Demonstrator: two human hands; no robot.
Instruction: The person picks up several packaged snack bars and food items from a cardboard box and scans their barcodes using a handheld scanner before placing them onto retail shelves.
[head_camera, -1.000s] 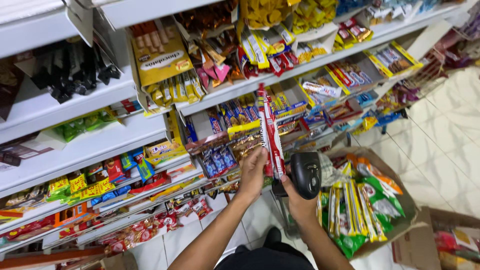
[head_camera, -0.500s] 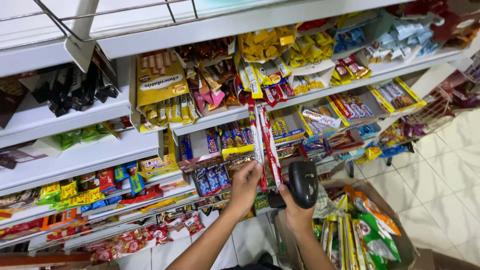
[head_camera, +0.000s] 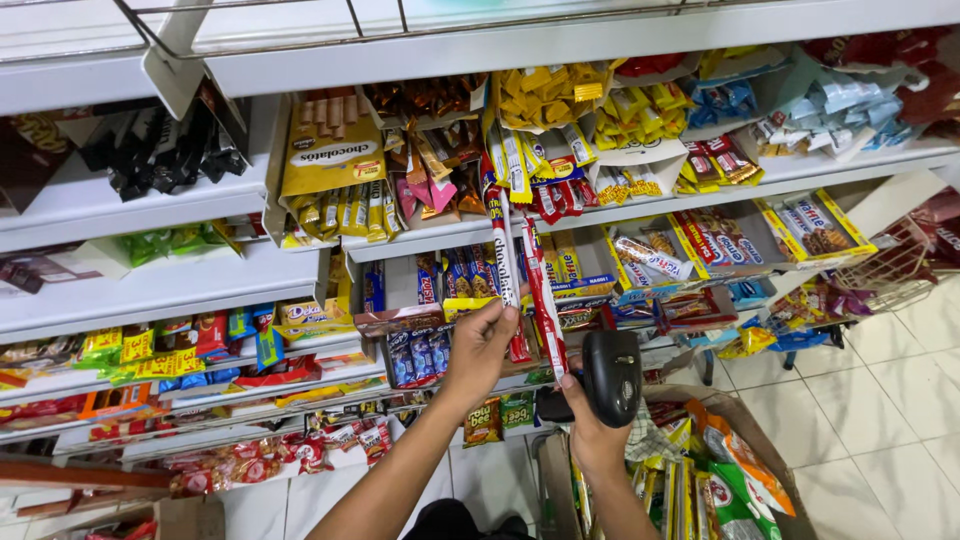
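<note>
The left hand (head_camera: 480, 345) pinched a strip of red sachets (head_camera: 505, 250), which ran near upright from its fingertips. The right hand (head_camera: 590, 420) was curled around a black scanner (head_camera: 612, 375), thumb touching a second strip (head_camera: 545, 310) just right. A box (head_camera: 745, 420) below held green packets (head_camera: 735, 490).

- Your left hand (head_camera: 478, 345) and right hand (head_camera: 590, 425) are close together in front of the crowded white metal shelves (head_camera: 160, 290); the long red-and-white strip of snack sachets (head_camera: 520, 270) hangs between them and blocks a straight pass across.
- The black handheld barcode scanner (head_camera: 612, 377) fills your right hand, just beside the strip.
- Below your right arm, the brown cardboard box of green and yellow snack bags (head_camera: 700, 480) closes the way down.
- To the far right, the pale tiled floor (head_camera: 880, 400) leaves open room.
- The upper shelf edge (head_camera: 500, 45) limits room above.
</note>
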